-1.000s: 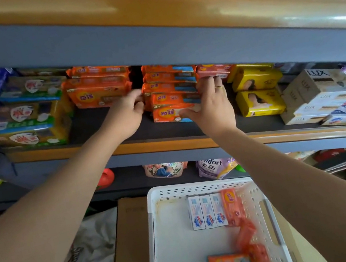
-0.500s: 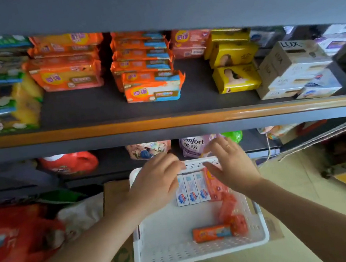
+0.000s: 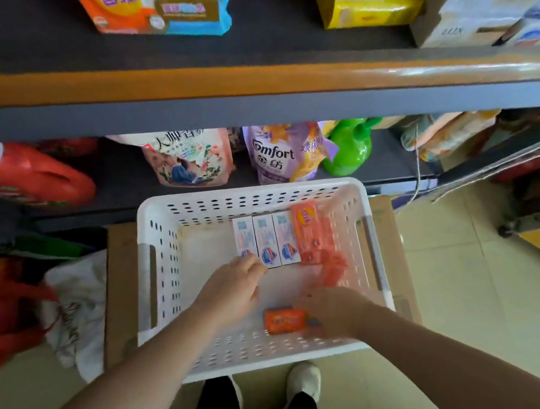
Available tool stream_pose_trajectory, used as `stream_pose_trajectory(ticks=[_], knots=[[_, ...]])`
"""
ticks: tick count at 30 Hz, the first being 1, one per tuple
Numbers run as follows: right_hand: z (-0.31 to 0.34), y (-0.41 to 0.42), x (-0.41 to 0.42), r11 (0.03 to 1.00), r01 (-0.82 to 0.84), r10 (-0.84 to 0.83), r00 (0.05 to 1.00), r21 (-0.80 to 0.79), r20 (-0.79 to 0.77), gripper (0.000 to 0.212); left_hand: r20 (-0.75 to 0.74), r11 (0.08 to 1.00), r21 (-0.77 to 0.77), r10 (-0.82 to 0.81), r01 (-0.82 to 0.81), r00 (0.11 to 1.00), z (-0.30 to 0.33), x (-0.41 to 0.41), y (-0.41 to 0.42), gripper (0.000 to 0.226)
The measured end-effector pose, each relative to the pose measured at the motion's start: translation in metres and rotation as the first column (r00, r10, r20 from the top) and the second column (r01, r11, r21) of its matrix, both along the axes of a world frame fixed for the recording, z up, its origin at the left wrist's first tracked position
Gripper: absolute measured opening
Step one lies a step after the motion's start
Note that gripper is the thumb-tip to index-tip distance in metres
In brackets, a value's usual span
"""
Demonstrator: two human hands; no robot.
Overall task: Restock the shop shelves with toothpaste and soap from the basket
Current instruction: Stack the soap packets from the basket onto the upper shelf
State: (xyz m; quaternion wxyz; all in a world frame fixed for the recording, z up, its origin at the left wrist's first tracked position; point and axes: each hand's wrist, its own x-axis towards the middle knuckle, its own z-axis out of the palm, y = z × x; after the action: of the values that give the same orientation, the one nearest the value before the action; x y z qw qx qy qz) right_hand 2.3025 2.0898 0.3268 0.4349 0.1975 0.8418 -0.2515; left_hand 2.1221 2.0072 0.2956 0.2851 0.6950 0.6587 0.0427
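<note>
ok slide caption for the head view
Both hands reach into the white perforated plastic basket; right hand at an orange soap bar.

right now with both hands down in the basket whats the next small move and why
Probably close the right hand round the orange soap bar and lift it toward the shelf. That hand already lies against the bar's near end, though blur hides whether it has a grip. The left hand reaches the toothpaste boxes in the white basket.

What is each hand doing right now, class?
Left hand: fingers curled, touching the leftmost white toothpaste box; grip cannot be told.
Right hand: blurred, at the orange soap bar; grip cannot be told.
</note>
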Motion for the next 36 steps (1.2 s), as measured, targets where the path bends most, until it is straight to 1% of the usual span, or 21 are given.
stream_pose_trajectory(ticks=[2,5,7,9,11,14,16,17,18,20,22,23,25,27,29,31,33,34,36], knots=[[-0.009,-0.001,-0.002,0.998,0.056,-0.055,0.998,-0.04,0.01,0.045,0.027,1.0,-0.007,0.01,-0.009,1.0,-0.003,0.003,-0.001,0.037],[-0.017,0.007,-0.006,0.998,0.036,-0.037,0.999,-0.043,-0.005,0.054,0.037,0.999,-0.012,0.046,-0.046,0.998,-0.004,0.003,-0.004,0.037],[-0.021,0.011,-0.005,0.996,0.018,-0.016,1.0,-0.086,0.019,0.058,0.055,0.997,0.018,0.074,-0.075,0.996,-0.005,0.001,-0.006,0.036],[-0.024,0.012,-0.004,0.985,0.05,-0.042,0.998,-0.164,0.047,0.054,0.065,0.995,0.006,0.096,-0.097,0.993,-0.005,-0.003,-0.007,0.035],[-0.025,0.013,-0.004,0.968,0.096,-0.079,0.994,-0.231,0.079,0.047,0.072,0.993,0.032,0.115,-0.117,0.991,-0.004,-0.004,-0.002,0.033],[-0.025,0.016,-0.007,0.949,0.114,-0.092,0.992,-0.293,0.089,0.043,0.044,0.992,0.093,0.08,-0.083,0.996,-0.002,-0.002,0.017,0.033],[-0.023,0.018,-0.009,0.943,0.121,-0.095,0.991,-0.31,0.098,0.045,0.0,0.991,0.132,-0.014,0.013,1.0,0.001,0.003,0.041,0.044],[-0.025,0.017,-0.01,0.946,0.108,-0.084,0.992,-0.307,0.093,0.044,-0.041,0.979,0.178,-0.089,0.095,0.995,0.0,0.004,0.055,0.052],[-0.025,0.016,-0.011,0.955,0.08,-0.058,0.995,-0.287,0.084,0.042,-0.113,0.953,0.232,-0.17,0.193,0.979,0.0,0.006,0.069,0.056],[-0.029,0.012,-0.012,0.978,0.022,-0.01,0.998,-0.206,0.062,0.034,-0.303,0.885,0.263,-0.303,0.385,0.904,-0.003,0.006,0.094,0.052],[-0.032,0.01,-0.009,0.993,0.007,-0.002,0.999,-0.121,0.04,0.033,-0.433,0.836,0.169,-0.413,0.522,0.801,-0.002,0.009,0.112,0.055],[-0.033,0.01,-0.006,0.996,-0.006,0.007,1.0,-0.089,0.01,0.035,-0.472,0.82,0.115,-0.451,0.561,0.757,-0.003,0.011,0.118,0.057],[-0.036,0.009,0.0,0.999,-0.031,0.028,0.998,-0.044,-0.055,0.039,-0.502,0.786,0.047,-0.515,0.616,0.695,-0.01,0.012,0.124,0.058],[-0.038,0.006,0.004,0.999,-0.03,0.028,0.995,-0.016,-0.098,0.038,-0.543,0.763,0.042,-0.524,0.645,0.656,-0.011,0.014,0.127,0.05],[-0.039,0.004,0.006,0.999,-0.038,0.042,0.987,0.028,-0.155,0.04,-0.58,0.755,0.054,-0.509,0.653,0.636,-0.013,0.015,0.131,0.04],[-0.042,0.004,0.009,0.998,-0.025,0.037,0.979,0.066,-0.199,0.046,-0.604,0.744,0.103,-0.481,0.661,0.635,-0.009,0.014,0.132,0.026],[-0.045,0.005,0.01,0.995,-0.014,0.035,0.977,0.101,-0.208,0.047,-0.641,0.704,0.197,-0.434,0.682,0.633,-0.011,0.013,0.127,0.016],[-0.046,0.005,0.01,0.993,-0.016,0.04,0.978,0.115,-0.204,0.044,-0.649,0.68,0.244,-0.415,0.691,0.638,-0.013,0.01,0.124,0.017],[-0.046,0.003,0.009,0.994,0.002,0.018,0.983,0.112,-0.182,0.039,-0.616,0.647,0.35,-0.385,0.677,0.687,-0.014,-0.001,0.117,0.019]])
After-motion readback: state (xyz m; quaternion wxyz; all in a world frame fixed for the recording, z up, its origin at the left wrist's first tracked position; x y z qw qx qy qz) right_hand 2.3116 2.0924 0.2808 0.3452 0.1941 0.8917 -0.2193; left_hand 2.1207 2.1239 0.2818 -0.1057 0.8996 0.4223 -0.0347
